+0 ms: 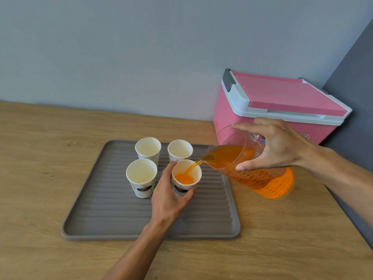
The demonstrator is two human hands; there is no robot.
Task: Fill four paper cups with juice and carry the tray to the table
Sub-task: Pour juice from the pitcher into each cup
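Observation:
A grey ribbed tray point(105, 215) lies on the wooden counter and carries several white paper cups. My left hand point(168, 199) grips the front right cup point(186, 175), which holds a little orange juice. My right hand point(276, 146) holds a clear measuring jug point(258, 174) of orange juice tilted to the left, and a stream runs from its spout into that cup. The front left cup point(141, 176) has only a trace of juice at its bottom. The two back cups point(148, 148) point(180, 150) look dry inside.
A pink cooler box point(278, 106) with a white and grey lid stands shut at the back right, against the grey wall. The wooden counter point(40, 158) stretches left and toward me. Its right edge point(343, 211) runs diagonally under my right forearm.

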